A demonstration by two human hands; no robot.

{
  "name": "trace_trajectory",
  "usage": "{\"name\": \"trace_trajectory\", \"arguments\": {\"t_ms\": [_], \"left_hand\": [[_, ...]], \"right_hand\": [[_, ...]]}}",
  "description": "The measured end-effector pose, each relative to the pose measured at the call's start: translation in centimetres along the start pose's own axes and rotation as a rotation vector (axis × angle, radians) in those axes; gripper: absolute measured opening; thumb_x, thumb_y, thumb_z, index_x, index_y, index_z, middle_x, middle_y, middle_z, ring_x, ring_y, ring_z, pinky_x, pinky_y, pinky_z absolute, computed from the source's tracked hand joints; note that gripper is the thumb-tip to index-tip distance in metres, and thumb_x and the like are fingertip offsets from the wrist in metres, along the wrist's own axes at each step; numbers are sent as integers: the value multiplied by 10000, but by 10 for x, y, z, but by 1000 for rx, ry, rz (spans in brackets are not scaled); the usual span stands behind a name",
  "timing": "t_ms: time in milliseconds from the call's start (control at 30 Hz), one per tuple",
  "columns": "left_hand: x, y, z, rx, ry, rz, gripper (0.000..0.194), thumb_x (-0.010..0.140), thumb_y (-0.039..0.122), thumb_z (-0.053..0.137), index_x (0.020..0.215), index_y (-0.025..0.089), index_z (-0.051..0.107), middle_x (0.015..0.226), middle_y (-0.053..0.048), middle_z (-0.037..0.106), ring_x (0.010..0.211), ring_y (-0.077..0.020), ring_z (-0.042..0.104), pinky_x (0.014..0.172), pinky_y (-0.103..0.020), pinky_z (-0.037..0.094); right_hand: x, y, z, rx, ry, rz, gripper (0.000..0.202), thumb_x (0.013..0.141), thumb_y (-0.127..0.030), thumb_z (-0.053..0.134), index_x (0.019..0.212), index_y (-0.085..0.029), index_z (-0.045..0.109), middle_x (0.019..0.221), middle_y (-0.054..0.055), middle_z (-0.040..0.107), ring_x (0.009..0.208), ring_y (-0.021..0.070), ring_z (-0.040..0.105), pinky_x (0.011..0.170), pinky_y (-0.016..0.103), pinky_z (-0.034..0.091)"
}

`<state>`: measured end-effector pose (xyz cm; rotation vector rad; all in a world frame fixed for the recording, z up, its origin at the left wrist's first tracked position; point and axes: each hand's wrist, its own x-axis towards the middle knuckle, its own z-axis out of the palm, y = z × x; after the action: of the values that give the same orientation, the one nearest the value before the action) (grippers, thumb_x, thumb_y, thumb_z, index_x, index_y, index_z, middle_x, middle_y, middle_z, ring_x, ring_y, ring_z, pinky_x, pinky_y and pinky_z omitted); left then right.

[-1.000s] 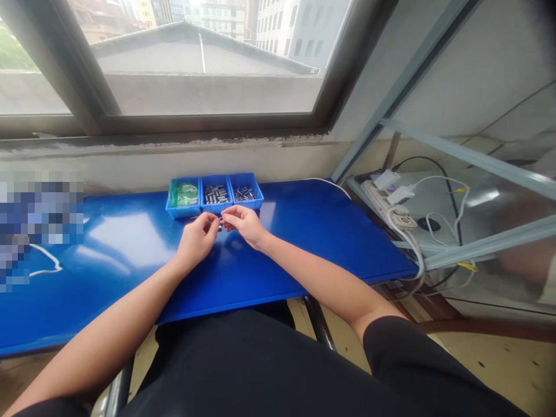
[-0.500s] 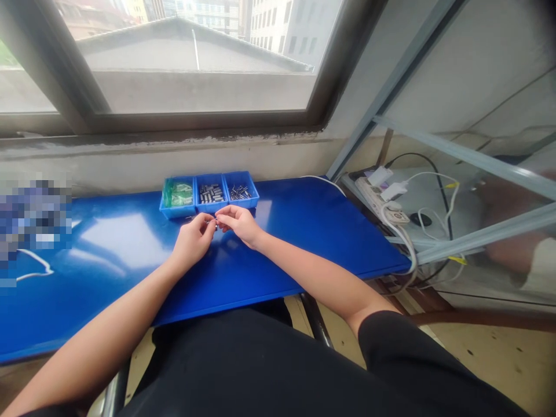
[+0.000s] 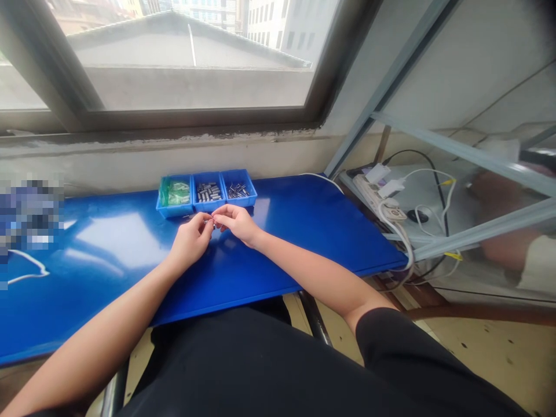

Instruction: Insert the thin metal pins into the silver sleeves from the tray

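I saw the left hand [image 3: 191,238] and right hand [image 3: 238,225] together over the table [image 3: 278,249], each grip pinched on a small metal part [image 3: 214,224], three blue bins [image 3: 175,212] just beyond at twelve o'clock.

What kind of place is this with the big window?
Maybe a small workshop: there's a blue worktable, blue bins with little metal-looking pieces inside, and two hands working close together.
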<state>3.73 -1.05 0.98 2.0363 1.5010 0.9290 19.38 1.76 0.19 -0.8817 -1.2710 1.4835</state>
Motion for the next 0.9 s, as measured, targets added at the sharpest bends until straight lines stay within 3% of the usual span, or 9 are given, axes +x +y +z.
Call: {"name": "trace_trajectory", "arguments": {"t_ms": [900], "left_hand": [[0,-2,0,50,-26,12,324,901,465,425,886,201,612,674,-13,658,598,-149,586,590,-241,429]], "right_hand": [[-1,-1,0,-111,-48,-55,132,730,-277,674,791,-170,628,719,3,647,636,111,579,569,235,469]]}}
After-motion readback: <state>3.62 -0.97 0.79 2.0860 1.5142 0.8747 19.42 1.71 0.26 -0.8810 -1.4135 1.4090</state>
